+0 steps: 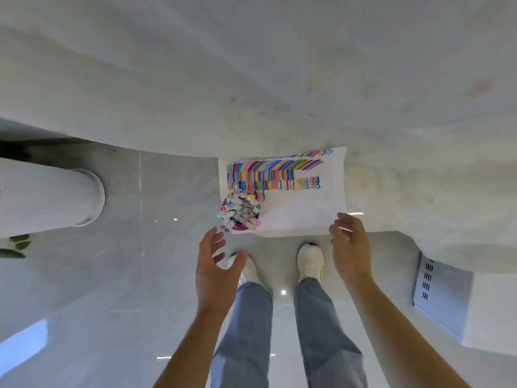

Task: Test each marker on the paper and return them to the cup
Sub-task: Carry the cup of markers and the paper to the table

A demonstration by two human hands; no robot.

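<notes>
A white sheet of paper lies at the near edge of the marble table, its far half filled with rows of coloured test strokes. On its near left corner stands a pink cup packed with several capped markers. My left hand hovers just below the cup, fingers spread, holding nothing. My right hand hangs at the paper's near right corner, fingers apart and curled, also with nothing in it.
The pale marble table fills the upper view. A white ribbed planter with green leaves stands on the floor at left. A perforated grey panel sits at right. My legs and white shoes are on the glossy grey floor.
</notes>
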